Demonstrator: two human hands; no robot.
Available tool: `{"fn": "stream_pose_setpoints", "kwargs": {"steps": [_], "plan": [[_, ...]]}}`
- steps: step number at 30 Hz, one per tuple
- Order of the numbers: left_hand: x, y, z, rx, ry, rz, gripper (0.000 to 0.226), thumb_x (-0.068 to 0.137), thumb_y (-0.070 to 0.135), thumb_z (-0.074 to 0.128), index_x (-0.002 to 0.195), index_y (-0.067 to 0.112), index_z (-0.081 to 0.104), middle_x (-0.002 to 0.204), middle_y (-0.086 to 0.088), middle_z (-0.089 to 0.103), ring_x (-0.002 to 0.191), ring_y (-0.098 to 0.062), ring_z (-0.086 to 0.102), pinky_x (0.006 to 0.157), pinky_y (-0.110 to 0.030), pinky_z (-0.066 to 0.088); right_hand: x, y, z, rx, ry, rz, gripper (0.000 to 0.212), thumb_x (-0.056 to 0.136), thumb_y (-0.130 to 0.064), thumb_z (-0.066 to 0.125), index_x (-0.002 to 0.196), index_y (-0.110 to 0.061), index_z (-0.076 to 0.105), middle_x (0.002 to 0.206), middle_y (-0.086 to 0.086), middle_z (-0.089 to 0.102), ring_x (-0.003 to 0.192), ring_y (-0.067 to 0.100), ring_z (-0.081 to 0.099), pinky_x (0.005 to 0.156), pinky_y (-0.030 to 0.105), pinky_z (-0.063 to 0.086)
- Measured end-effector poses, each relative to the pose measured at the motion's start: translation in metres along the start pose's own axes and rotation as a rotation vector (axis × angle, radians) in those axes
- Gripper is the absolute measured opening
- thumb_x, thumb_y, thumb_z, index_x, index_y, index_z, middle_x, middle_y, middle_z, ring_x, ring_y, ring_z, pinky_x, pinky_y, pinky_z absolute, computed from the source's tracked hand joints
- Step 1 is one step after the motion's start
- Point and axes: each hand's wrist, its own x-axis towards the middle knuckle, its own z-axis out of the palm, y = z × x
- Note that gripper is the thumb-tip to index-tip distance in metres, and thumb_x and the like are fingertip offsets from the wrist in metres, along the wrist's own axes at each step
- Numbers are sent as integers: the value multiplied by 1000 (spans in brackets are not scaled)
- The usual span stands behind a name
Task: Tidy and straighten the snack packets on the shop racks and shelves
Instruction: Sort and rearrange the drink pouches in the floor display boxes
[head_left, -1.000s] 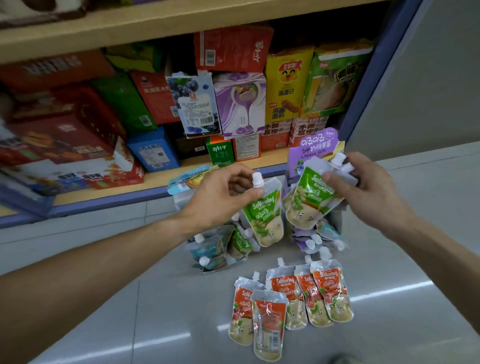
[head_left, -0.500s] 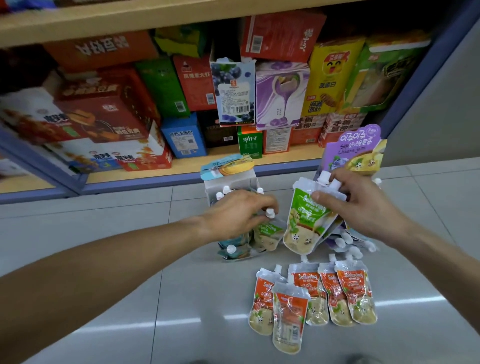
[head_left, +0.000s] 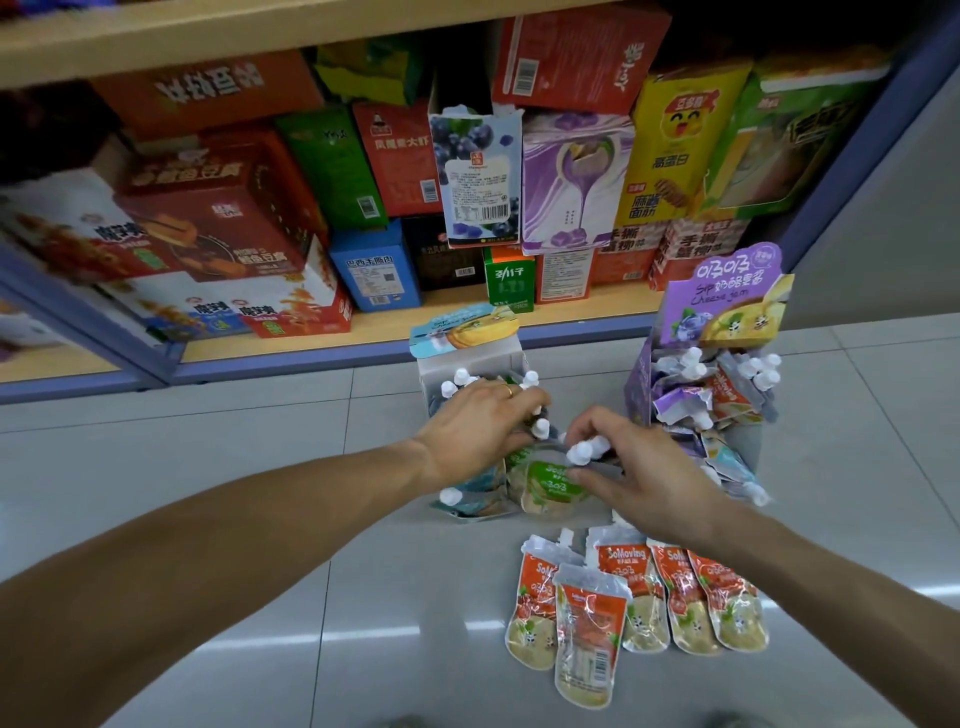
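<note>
both forearms reach forward and down toward the floor, converging over a small white display box just in front of the bottom shelf. the left hand lies palm-down over the box's contents, a ring on one finger, its fingers curled down among the white caps; whether it actually grips a pouch i cannot tell. the right hand comes in from the right, thumb and fingers pinching the top edge of a green pouch beside its white cap. that pouch lies nearly flat at the front of the box, its long axis running from upper right to lower left, cap toward the right hand, rounded bottom toward the viewer's left.

just beyond the right hand, a purple display box stands on the floor with pouches jumbled in it, caps pointing every way. nearer the viewer, five orange pouches lie flat on the tiled floor in an overlapping row, caps pointing toward the shelf, which holds stacked snack cartons.
</note>
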Motion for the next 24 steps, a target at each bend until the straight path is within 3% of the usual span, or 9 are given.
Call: {"fn": "stream_pose_setpoints", "kwargs": {"steps": [4, 7, 12, 15, 17, 20, 24], "plan": [[-14, -5, -9, -123, 69, -154, 43, 93, 28, 75, 132, 24, 58, 124, 0, 66, 113, -19, 61, 94, -34, 51, 5, 2, 27, -75, 56, -5, 29, 94, -19, 65, 106, -35, 44, 81, -11, 66, 59, 6, 54, 55, 34, 39], [-32, -2, -14, -121, 173, -140, 30, 92, 23, 75, 120, 18, 67, 118, 1, 64, 107, -16, 58, 91, -29, 49, 13, -6, 38, -143, 119, -21, 23, 97, -14, 61, 114, -24, 48, 85, -2, 67, 70, 23, 64, 57, 31, 35], [-58, 6, -6, -97, 147, -152, 27, 92, 22, 72, 119, 22, 70, 114, 4, 68, 105, -14, 57, 86, -27, 48, 31, -16, 48, -307, 17, -26, 32, 96, -5, 55, 126, -17, 49, 114, 9, 70, 94, 30, 68, 68, 30, 38], [-58, 5, -7, -189, 92, -229, 39, 94, 19, 70, 132, 25, 65, 113, 5, 72, 104, -14, 62, 89, -27, 49, 33, -15, 43, -269, -11, -49, 41, 95, -4, 56, 133, -18, 50, 123, 10, 67, 102, 32, 66, 76, 37, 47], [-53, 1, -8, -184, 53, -223, 33, 96, 20, 69, 128, 26, 67, 109, 6, 74, 98, -13, 65, 88, -32, 54, 28, -14, 39, -213, 51, -106, 47, 94, -4, 58, 137, -21, 52, 128, 6, 64, 103, 32, 65, 79, 40, 51], [-48, -2, -9, -182, 37, -254, 24, 96, 22, 70, 119, 25, 70, 105, 8, 75, 93, -9, 66, 86, -35, 56, 18, -10, 35, -159, 198, -210, 32, 93, -3, 64, 121, -17, 61, 122, 0, 62, 95, 26, 66, 74, 37, 54], [-47, 2, -7, -200, 38, -269, 39, 86, 17, 74, 123, 27, 68, 109, 9, 73, 95, -6, 65, 87, -33, 57, 12, -4, 41, -153, 321, -302, 28, 84, 8, 68, 103, -12, 63, 109, 1, 58, 84, 22, 62, 63, 36, 52]]}}
